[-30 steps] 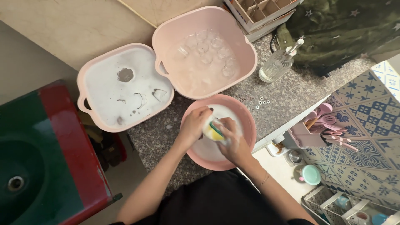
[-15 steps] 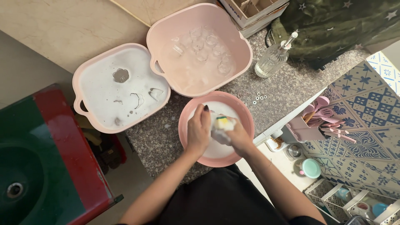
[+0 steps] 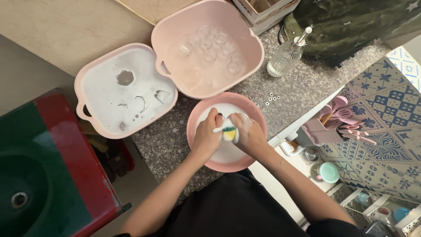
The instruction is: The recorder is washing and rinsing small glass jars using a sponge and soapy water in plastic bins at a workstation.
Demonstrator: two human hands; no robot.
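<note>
My left hand (image 3: 207, 137) and right hand (image 3: 248, 131) close together around a small yellow-green sponge (image 3: 229, 133), held above the soapy round pink bowl (image 3: 198, 123) on the speckled counter (image 3: 302, 87), two square pink tubs (image 3: 252, 44) beyond.

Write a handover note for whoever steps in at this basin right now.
Left hand and right hand: both over the round pink basin of soapy water, together in a grip on a small soapy item with a yellow-green sponge.
Square pink tub behind: glasses lie in clear water.
Left tub: sudsy water, a few pieces in it.
Done: cannot tell. Left: the item in hand is soapy, not yet rinsed.
</note>
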